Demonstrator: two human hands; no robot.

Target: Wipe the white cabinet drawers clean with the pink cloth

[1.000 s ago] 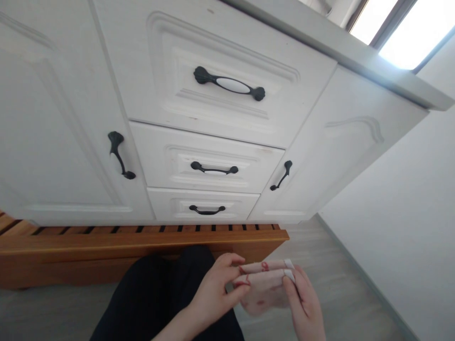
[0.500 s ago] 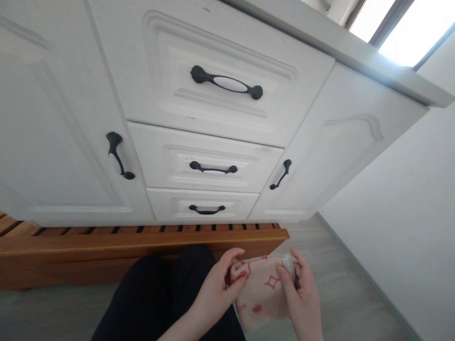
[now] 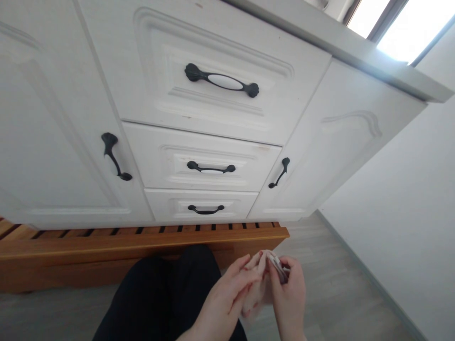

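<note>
Right of right hand [image 3: 288, 291]: passage over floor [image 3: 341, 274] to wall [image 3: 401, 213] | Ahead: slatted wooden frame [image 3: 142, 250], drawer fronts [image 3: 213, 151] block | Left of left hand [image 3: 225, 296]: knees [image 3: 199, 270] obstruct

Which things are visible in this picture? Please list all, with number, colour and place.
Cloth: 1, pale with red marks, between the hands
Drawers: 3, white, stacked at centre
Cabinet doors: 2, white, either side of the drawers
Handles: 5, black, one per drawer and door
Countertop: 1, greyish, top right
Slatted wooden platform: 1, brown, below the drawers
Window: 1, bright, top right
Wall: 1, white, right
Skirting: 1, grey, wall foot
Floor: 1, grey, below
Legs: 2, dark-clothed, bottom
Left hand: 1, bare, touching cloth
Right hand: 1, bare, gripping cloth
</note>
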